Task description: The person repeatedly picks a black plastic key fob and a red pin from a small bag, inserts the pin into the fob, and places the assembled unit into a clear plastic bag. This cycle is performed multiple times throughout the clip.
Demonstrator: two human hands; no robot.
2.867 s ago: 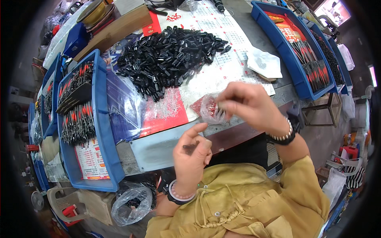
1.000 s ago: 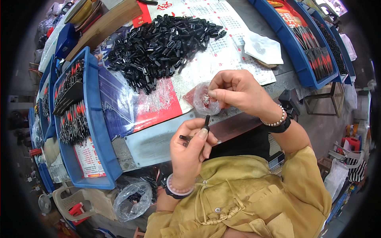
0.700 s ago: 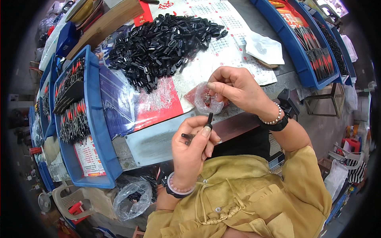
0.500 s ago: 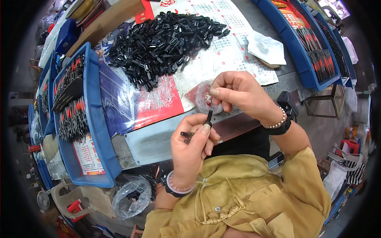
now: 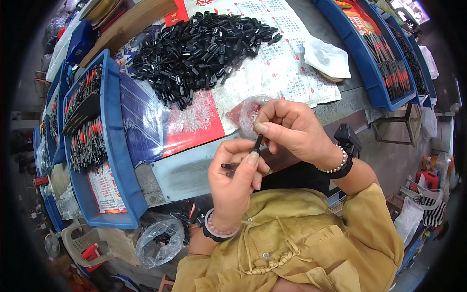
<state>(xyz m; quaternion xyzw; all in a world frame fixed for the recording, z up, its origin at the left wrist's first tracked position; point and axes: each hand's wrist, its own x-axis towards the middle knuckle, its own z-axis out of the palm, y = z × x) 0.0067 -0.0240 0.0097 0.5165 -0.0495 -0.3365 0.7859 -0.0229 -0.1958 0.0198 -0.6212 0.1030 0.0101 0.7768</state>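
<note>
My left hand [image 5: 232, 175] is closed on a small black rod-shaped part [image 5: 257, 144], pinched upright between thumb and finger. A second dark piece [image 5: 226, 166] pokes out sideways from the same hand's fingers. My right hand [image 5: 294, 130] is in a pinch right at the upper end of the black part. Whatever its fingertips hold is too small or hidden to name. Just behind the right fingers lies a clear plastic bag [image 5: 246, 117] with small red and whitish bits. Farther back, a large heap of glossy black oblong pieces [image 5: 204, 53] covers printed sheets.
Blue trays of black and red-orange pieces stand at the left [image 5: 127, 185] and the far right [image 5: 369, 80]. A metal plate [image 5: 180, 173] lies along the table's near edge. White paper [image 5: 326, 57] sits back right. Below left hangs an open plastic bag [image 5: 160, 243].
My right hand has come down from above the small bag to the top of the black part. My left hand keeps its hold, nearly in place.
</note>
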